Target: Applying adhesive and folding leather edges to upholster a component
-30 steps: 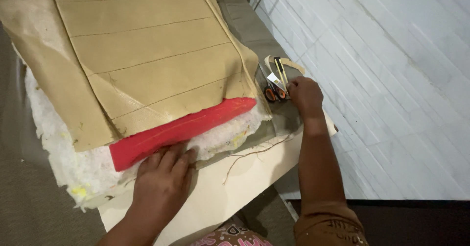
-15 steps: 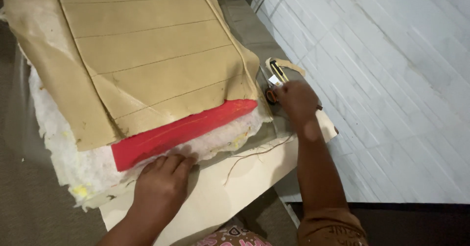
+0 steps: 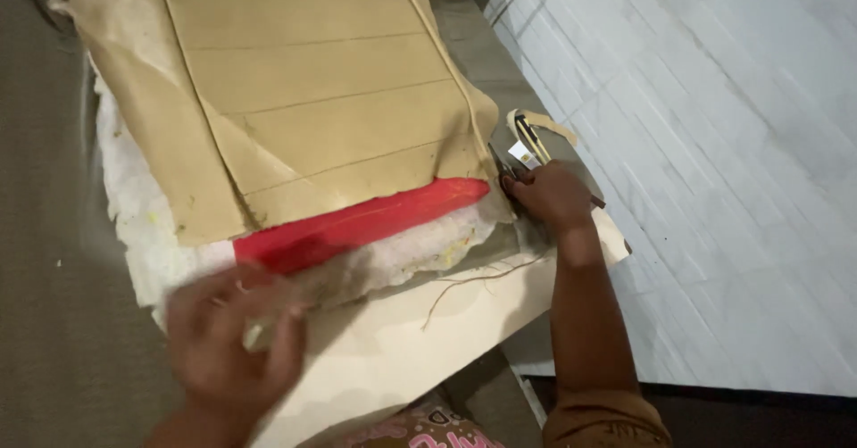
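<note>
Seen from above, a tan stitched seat cover (image 3: 303, 100) lies over white padding (image 3: 143, 225), a red strip (image 3: 357, 225) showing along its near edge; all rest on a pale board (image 3: 402, 350); the left hand (image 3: 234, 341), blurred, hovers spread over the padding's near edge, whether it grips anything I cannot tell; the right hand (image 3: 552, 194) is closed around a pair of scissors (image 3: 502, 167) at the cover's right corner, just beside the red strip's end; a small white tag (image 3: 520, 152) lies behind it.
</note>
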